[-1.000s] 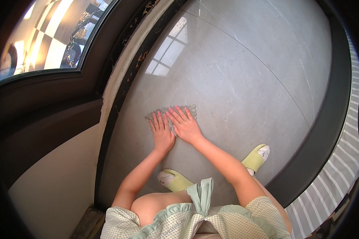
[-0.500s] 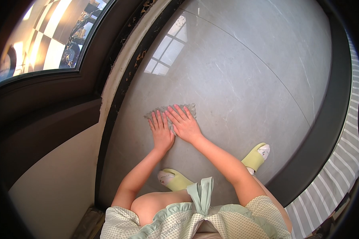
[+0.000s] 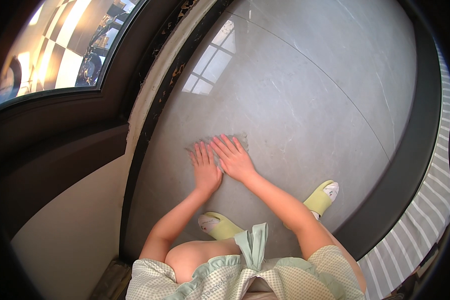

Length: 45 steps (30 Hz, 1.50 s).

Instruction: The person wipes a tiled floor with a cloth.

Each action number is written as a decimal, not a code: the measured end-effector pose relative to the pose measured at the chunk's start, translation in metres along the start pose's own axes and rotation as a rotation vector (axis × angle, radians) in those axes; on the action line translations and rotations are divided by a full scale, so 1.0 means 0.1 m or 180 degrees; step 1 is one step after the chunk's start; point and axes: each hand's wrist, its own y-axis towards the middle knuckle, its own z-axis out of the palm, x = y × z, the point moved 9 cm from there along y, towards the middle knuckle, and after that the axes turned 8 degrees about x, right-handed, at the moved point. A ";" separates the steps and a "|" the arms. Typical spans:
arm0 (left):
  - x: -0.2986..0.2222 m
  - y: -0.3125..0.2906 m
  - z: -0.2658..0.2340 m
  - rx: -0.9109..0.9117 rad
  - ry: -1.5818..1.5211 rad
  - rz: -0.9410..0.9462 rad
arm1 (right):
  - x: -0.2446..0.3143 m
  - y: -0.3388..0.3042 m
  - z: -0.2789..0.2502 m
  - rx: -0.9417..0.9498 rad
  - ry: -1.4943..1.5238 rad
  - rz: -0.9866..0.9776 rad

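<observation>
A crumpled grey cloth [image 3: 243, 139] lies on the grey marble-look floor [image 3: 295, 115], its ragged edge showing beyond my fingertips. Pressed flat over its left part is my left hand [image 3: 205, 167], fingers stretched out. My right hand [image 3: 234, 159] also lies flat on it, just to the right, with the fingers slightly spread and tips pointing away from me. The two hands nearly touch at the thumbs. Most of the cloth is hidden beneath them, and its edge looks blurred.
Two pale green slippers [image 3: 220, 226] on my feet stand near my hands. At left is a dark-framed glass door or window [image 3: 60, 55] with a worn black edge strip. A dark bed base [image 3: 385, 195] with striped grey fabric [image 3: 410, 250] curves along the right.
Both hands have slid a little toward me and to the right with the cloth. Less of the cloth's far edge shows now.
</observation>
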 end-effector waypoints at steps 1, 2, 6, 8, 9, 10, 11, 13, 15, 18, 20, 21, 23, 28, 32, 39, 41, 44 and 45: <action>-0.04 -0.03 0.04 0.0116 -0.0009 0.0003 | 0.00 -0.05 0.02 0.0085 -0.0041 -0.0018; -0.07 -0.07 0.06 0.0112 -0.0004 -0.0001 | -0.01 -0.11 0.02 0.0080 -0.0040 -0.0025; -0.19 -0.19 0.18 0.0256 -0.0182 0.0139 | -0.02 -0.28 0.02 0.0201 0.0006 -0.0127; -0.22 -0.18 0.14 0.0151 -0.0211 0.0217 | -0.04 -0.27 0.02 0.0227 0.0025 -0.0166; -0.21 -0.14 0.13 0.0138 -0.0213 0.0223 | -0.07 -0.25 0.01 0.0210 0.0080 -0.0201; -0.19 -0.08 0.13 0.0162 -0.0233 0.0245 | -0.10 -0.22 0.00 0.0193 0.0136 -0.0236; -0.18 -0.01 0.12 0.0192 -0.0253 0.0265 | -0.14 -0.15 -0.01 0.0189 0.0130 -0.0235; -0.13 0.22 -0.03 -0.0022 -0.0181 0.0322 | -0.23 0.06 -0.13 -0.0054 0.0124 -0.0193; -0.10 0.48 -0.20 -0.0281 -0.0150 0.0364 | -0.36 0.27 -0.22 -0.0107 0.0070 -0.0123; -0.15 0.77 -0.36 -0.0389 -0.0106 0.0329 | -0.53 0.46 -0.39 -0.0224 -0.0105 0.0008; -0.21 0.84 -0.37 -0.0429 -0.0014 0.0291 | -0.58 0.45 -0.45 -0.0285 -0.0222 0.0069; -0.24 0.85 -0.37 -0.0404 0.0041 0.0203 | -0.63 0.42 -0.46 -0.0300 -0.0230 0.0167; -0.31 0.86 -0.34 -0.0377 0.0098 0.0121 | -0.68 0.34 -0.47 -0.0319 -0.0236 0.0269; -0.61 0.58 -0.08 -0.0144 -0.0075 0.0473 | -0.70 -0.13 -0.40 -0.0133 0.0067 0.0460; -0.92 0.17 0.19 0.0362 -0.0124 0.0849 | -0.61 -0.65 -0.26 0.0132 -0.0165 0.0468; -0.97 -0.04 0.28 0.0496 -0.0204 0.1005 | -0.54 -0.84 -0.20 0.0113 -0.0052 0.0370; -0.90 0.04 0.24 0.0406 -0.0363 0.1027 | -0.57 -0.72 -0.20 0.0300 -0.0139 0.0352; -0.80 0.36 0.05 0.0076 -0.0286 0.1083 | -0.71 -0.40 -0.28 0.0103 -0.0044 0.0329; -0.77 0.49 0.01 0.0094 -0.0287 0.1084 | -0.76 -0.27 -0.35 0.0064 -0.0096 0.0352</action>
